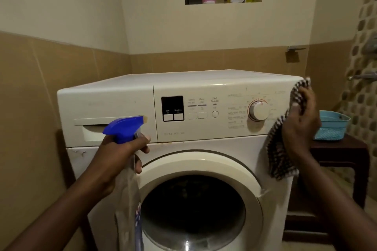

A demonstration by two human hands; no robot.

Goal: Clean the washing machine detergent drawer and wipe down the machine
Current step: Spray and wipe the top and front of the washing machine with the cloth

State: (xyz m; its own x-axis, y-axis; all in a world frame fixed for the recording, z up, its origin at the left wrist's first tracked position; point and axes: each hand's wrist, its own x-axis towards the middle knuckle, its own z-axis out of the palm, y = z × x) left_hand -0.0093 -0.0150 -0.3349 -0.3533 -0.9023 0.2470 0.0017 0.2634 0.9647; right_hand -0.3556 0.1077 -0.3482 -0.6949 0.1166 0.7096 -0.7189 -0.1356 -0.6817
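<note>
Both your hands are busy. Your left hand grips a clear spray bottle by the neck, fingers curled under its blue head, the nozzle in front of the right end of the detergent drawer, which sits pushed in at the top left of the washing machine. Your right hand clutches a checked cloth, fingers curled round it, against the machine's right front edge beside the dial. A blue basket rests on the dark table beside the machine
</note>
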